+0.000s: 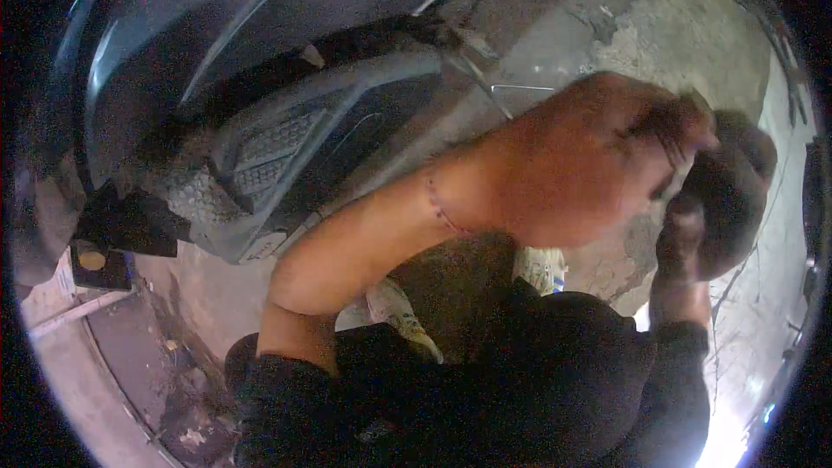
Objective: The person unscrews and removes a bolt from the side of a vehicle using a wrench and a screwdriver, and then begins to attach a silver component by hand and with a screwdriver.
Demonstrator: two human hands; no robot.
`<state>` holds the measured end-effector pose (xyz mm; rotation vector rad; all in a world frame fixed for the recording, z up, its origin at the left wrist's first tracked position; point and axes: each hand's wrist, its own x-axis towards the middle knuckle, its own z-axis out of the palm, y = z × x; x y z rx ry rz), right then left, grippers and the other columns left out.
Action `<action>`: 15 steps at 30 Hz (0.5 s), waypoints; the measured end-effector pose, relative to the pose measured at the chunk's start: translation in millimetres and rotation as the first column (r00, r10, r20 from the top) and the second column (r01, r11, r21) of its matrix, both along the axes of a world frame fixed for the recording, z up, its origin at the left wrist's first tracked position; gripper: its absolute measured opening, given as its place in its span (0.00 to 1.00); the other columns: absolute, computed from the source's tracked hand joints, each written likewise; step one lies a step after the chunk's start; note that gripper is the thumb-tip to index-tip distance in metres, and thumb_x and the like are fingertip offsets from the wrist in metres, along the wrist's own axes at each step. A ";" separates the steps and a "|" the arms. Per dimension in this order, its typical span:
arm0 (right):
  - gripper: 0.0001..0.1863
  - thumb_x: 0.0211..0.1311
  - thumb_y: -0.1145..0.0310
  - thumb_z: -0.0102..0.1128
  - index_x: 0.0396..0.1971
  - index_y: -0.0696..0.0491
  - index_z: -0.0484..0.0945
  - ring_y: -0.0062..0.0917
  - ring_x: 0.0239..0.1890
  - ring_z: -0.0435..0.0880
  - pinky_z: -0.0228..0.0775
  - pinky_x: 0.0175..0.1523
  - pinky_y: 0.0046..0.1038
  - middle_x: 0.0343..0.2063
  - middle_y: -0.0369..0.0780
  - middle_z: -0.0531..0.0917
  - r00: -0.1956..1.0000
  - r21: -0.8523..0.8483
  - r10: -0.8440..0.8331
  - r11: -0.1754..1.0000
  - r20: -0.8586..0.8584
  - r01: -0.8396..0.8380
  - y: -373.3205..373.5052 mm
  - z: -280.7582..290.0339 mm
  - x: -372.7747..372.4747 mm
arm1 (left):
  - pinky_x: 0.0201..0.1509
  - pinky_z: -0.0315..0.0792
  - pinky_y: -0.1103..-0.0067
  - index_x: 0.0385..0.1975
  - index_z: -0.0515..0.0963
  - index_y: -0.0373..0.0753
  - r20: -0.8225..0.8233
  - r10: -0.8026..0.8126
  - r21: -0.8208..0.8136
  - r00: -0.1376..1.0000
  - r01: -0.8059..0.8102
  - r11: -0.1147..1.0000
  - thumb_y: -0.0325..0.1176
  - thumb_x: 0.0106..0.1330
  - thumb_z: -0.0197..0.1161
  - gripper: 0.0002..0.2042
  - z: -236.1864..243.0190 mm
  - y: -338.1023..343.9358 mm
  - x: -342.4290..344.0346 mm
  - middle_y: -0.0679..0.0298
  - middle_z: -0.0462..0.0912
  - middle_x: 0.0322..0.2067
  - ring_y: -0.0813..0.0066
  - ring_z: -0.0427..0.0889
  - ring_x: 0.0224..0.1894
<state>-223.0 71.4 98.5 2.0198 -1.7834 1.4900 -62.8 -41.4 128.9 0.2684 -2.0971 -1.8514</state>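
My left arm reaches across to the right, a thin beaded band around its wrist. At the right, my left hand (581, 165) is closed, its fingers curled inward and somewhat blurred. My right hand (728, 191) is close against its fingertips, bent and closed, mostly in shadow. Whatever may be between the fingers is too dark and smeared to name. Left of the hands is a dark grey vehicle panel, like a bumper (334, 113), with a honeycomb mesh insert (277, 143).
Dark, glossy vehicle bodywork (173, 35) fills the upper left. At the left edge sits a black box-like piece (104, 269) with a yellowish disc. Rough, patched concrete (676, 26) is at the upper right. My light shoes (399, 312) show below my arm.
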 end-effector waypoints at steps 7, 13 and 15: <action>0.23 0.50 0.61 0.71 0.39 0.62 0.74 0.28 0.36 0.75 0.68 0.38 0.25 0.37 0.44 0.77 0.946 0.188 0.325 0.929 0.001 -0.320 -34.3 37.4 1.5 | 0.50 0.69 0.68 0.46 0.71 0.26 -0.373 0.226 -0.823 0.900 -0.434 0.366 0.28 0.55 0.59 0.19 -43.3 -5.0 11.3 0.49 0.76 0.41 0.51 0.75 0.43; 0.17 0.44 0.73 0.72 0.34 0.60 0.74 0.28 0.36 0.78 0.73 0.39 0.27 0.30 0.41 0.78 0.864 0.309 0.278 0.852 0.419 -0.424 -44.1 44.8 14.8 | 0.53 0.70 0.72 0.54 0.69 0.31 -0.217 0.354 -0.258 0.910 -0.403 0.878 0.31 0.63 0.56 0.20 -42.8 -5.6 21.3 0.55 0.78 0.46 0.64 0.77 0.48; 0.16 0.42 0.74 0.72 0.32 0.60 0.75 0.29 0.34 0.80 0.74 0.39 0.30 0.28 0.41 0.78 0.813 0.399 0.147 0.814 0.563 -0.423 -43.8 49.0 15.1 | 0.52 0.70 0.74 0.53 0.69 0.31 -0.129 0.381 0.056 0.916 -0.377 0.925 0.33 0.65 0.56 0.18 -40.9 -2.1 20.4 0.58 0.78 0.44 0.68 0.77 0.46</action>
